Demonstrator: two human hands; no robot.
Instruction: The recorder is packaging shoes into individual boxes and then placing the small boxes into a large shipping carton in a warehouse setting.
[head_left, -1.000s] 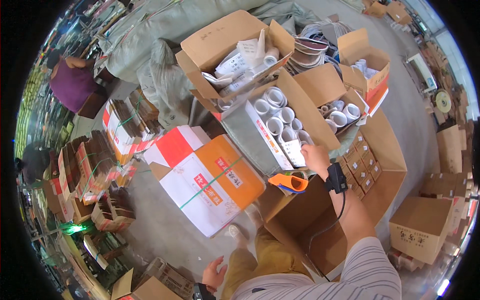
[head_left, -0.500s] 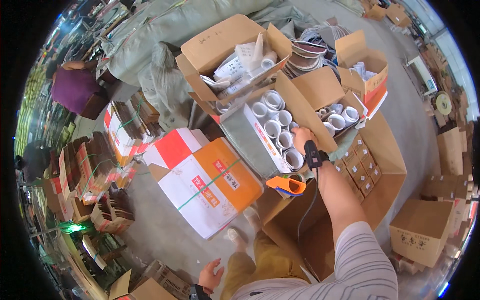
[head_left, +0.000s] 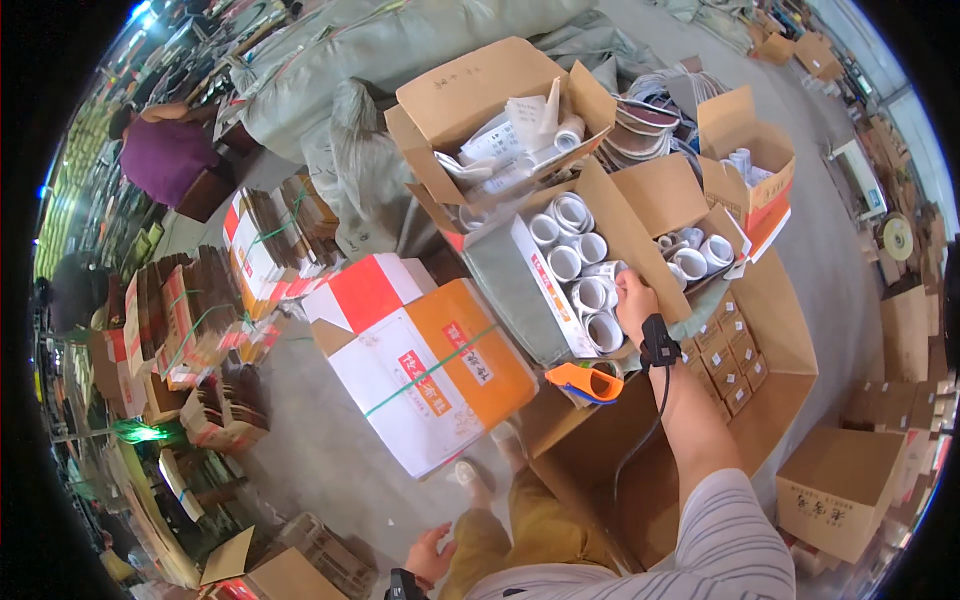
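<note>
My right hand (head_left: 635, 302) pinches a white paper roll (head_left: 604, 269) at the right side of an open white carton (head_left: 546, 283). That roll leans sideways, its side surface turned up, while several other white rolls (head_left: 571, 212) stand on end around it. The fingertips are partly hidden against the roll. Low in the picture, my left hand (head_left: 430, 555) hangs beside my leg with its fingers apart and nothing in it. An orange and blue tape dispenser (head_left: 585, 382) lies just in front of the carton.
Behind stands a box of loose labels and rolls (head_left: 500, 160); smaller boxes of rolls (head_left: 700, 255) sit to the right. A large carton (head_left: 770, 330) below holds small brown boxes (head_left: 728, 352). A strapped white-orange carton (head_left: 430, 370) is at left. A person in purple (head_left: 168, 165) sits far left.
My right hand has closed on a roll, which now tips sideways among the others. The whole view has shifted slightly, and my left hand stays low beside my leg.
</note>
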